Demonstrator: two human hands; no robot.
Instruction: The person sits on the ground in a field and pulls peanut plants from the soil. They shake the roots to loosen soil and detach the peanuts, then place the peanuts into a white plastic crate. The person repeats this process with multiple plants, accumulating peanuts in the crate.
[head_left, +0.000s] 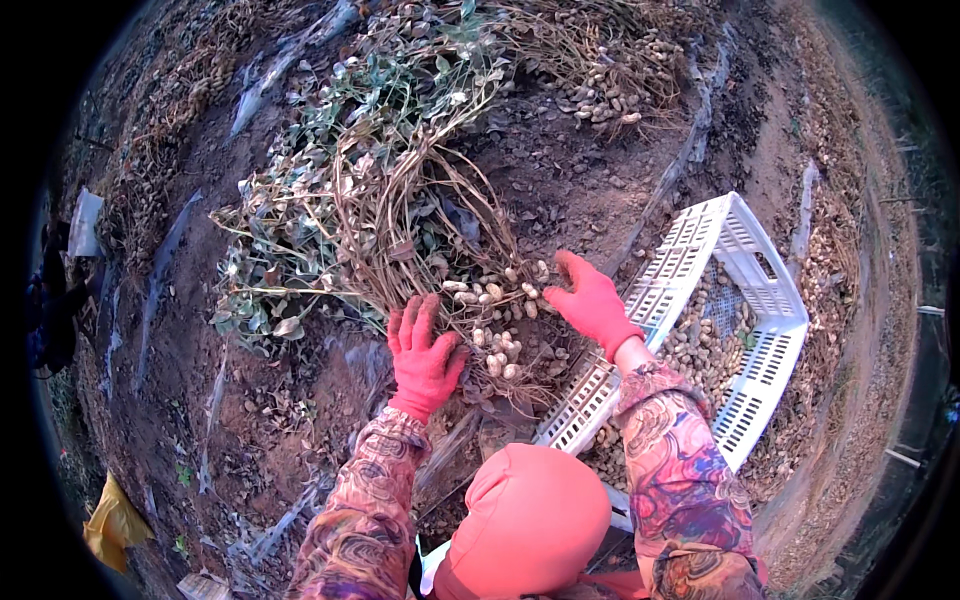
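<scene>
Pulled peanut plants (405, 202) with long stems and leaves lie on the soil before me. My left hand (425, 358), in a red glove, rests against the stem bases, its fingers slightly apart; whether it grips any stems is hard to tell. Just right of it, pale peanut pods (501, 352) hang among the roots. My right hand (592, 304), gloved in red too, is beside more pods, with thumb and fingers spread and nothing seen in it. Under my right forearm stands a white slotted plastic crate (761, 337) holding loose peanuts (701, 341).
More peanut plants with pods (607, 97) lie at the top. Torn plastic film (697, 127) runs along the soil. A yellow cloth or bag (114, 525) is at lower left, a person in dark clothing (56, 300) at the left edge. My red-covered knee (532, 517) is below my hands.
</scene>
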